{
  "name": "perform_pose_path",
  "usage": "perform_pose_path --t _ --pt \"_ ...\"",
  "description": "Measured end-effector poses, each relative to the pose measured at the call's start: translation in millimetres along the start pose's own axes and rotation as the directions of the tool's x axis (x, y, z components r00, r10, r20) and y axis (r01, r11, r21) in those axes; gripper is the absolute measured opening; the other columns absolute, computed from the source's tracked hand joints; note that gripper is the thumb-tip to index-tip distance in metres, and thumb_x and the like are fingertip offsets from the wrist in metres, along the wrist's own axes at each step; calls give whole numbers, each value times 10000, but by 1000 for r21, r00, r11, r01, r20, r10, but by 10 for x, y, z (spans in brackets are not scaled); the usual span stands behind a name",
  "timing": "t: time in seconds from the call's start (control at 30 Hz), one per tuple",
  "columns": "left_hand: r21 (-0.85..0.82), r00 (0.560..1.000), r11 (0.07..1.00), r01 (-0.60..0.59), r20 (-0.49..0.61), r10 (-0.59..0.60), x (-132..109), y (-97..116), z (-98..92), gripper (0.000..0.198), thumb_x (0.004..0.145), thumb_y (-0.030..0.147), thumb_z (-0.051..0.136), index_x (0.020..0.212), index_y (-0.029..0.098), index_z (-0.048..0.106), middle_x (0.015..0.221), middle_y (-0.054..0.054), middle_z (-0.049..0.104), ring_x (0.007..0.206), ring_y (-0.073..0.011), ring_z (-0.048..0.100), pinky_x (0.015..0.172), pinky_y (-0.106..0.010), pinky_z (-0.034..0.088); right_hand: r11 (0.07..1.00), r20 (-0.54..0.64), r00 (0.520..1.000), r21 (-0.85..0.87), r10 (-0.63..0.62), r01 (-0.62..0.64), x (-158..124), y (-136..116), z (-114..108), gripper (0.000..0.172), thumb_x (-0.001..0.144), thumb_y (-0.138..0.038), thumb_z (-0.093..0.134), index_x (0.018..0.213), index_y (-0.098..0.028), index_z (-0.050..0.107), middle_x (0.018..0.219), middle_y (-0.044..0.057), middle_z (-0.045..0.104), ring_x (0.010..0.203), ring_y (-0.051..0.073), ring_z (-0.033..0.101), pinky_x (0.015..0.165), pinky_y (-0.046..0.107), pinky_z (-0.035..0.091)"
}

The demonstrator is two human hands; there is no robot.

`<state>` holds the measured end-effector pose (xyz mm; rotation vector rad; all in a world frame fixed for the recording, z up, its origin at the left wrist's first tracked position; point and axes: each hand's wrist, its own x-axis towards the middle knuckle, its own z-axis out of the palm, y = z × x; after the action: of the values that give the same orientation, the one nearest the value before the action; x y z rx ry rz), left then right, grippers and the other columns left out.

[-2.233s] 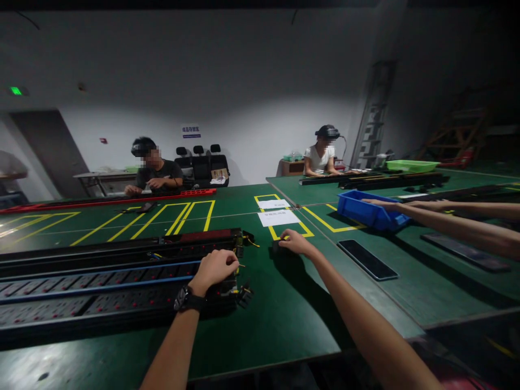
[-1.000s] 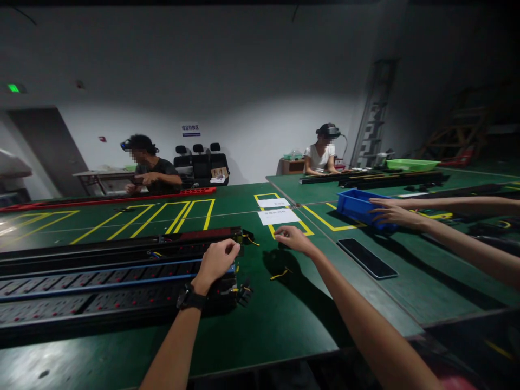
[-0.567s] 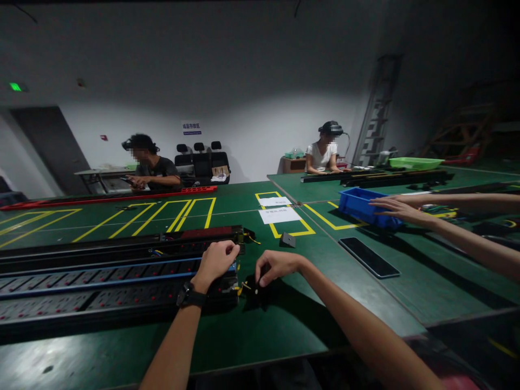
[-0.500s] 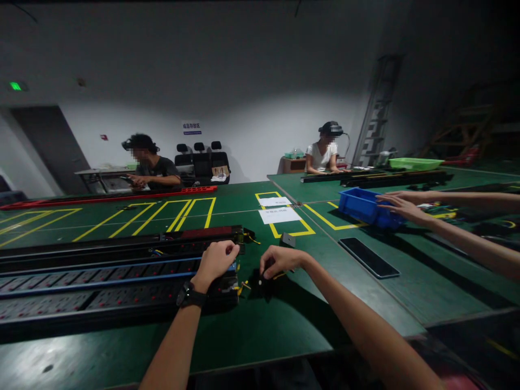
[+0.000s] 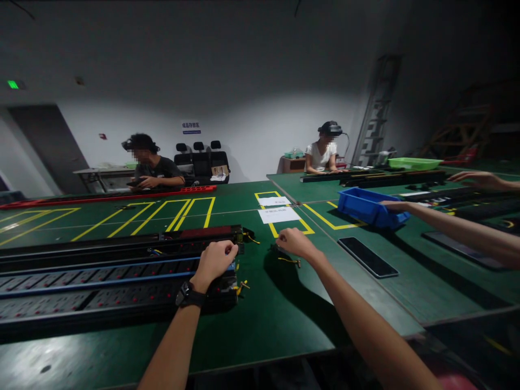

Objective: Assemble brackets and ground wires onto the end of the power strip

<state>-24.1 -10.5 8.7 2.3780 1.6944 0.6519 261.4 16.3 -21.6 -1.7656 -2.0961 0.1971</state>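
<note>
- Resting over blue-edged strip (image 5: 122, 275), left hand (image 5: 214, 259) was curled, hold unclear.
- Right hand (image 5: 296, 242): fingers bent at dark block (image 5: 280, 249), grip unclear.
- Seemingly parts-handling; next needed steady pinch.

I looked in on a workshop: a green bench (image 5: 227, 344) marked with yellow tape (image 5: 211, 214), long black rail units (image 5: 130, 295), a blue bin (image 5: 359, 208)

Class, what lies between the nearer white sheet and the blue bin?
In the head view, yellow tape lines and a seam in the green tabletop lie between the nearer white sheet and the blue bin.
</note>
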Motion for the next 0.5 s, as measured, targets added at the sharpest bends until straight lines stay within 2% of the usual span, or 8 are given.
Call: perform_pose_path --t 0.07,0.13,0.2,0.27,0.37,0.5 --pt "6 1000 1000 7 4 -7 2 4 5 356 958 434 491 806 218 729 847 -46 756 788 -179 674 610 -248 320 947 52 970 231 -239 221 -66 -242 22 230 914 -315 594 935 -170 771 847 74 743 736 177 658 659 248 437" --pt "24 1000 1000 16 10 -16 5 9 8 349 958 424 494 806 212 726 836 -51 753 766 -176 669 604 -250 315 832 125 889 427 -441 353 -146 -490 85 294 908 -412 619 971 -165 765 870 53 740 735 165 647 645 235 444" --pt "44 1000 999 21 3 -21 6 14 10 347 958 416 493 800 207 720 821 -53 748 749 -173 664 598 -250 308 776 146 833 475 -534 414 -223 -697 177 321 874 -448 665 973 -160 765 869 43 735 728 156 629 640 228 434" --pt "56 1000 998 21 -8 -20 4 16 12 350 961 411 486 795 205 716 815 -55 745 749 -172 663 592 -251 301 775 179 800 436 -572 457 -278 -842 282 269 849 -406 691 903 -155 771 810 32 725 693 145 599 627 222 409" --pt "64 1000 998 9 -12 -9 -2 16 16 359 965 404 471 781 210 710 813 -52 743 749 -173 663 583 -254 287 796 183 811 398 -556 456 -314 -972 424 151 811 -281 694 809 -145 761 724 12 696 658 132 563 617 212 378" --pt "67 1000 998 7 -6 -6 -6 21 16 368 964 421 471 775 212 707 800 -53 737 744 -174 663 579 -255 287 836 150 890 438 -431 331 -320 -1090 551 123 784 -214 665 721 -137 736 639 -14 636 608 112 512 577 210 333"
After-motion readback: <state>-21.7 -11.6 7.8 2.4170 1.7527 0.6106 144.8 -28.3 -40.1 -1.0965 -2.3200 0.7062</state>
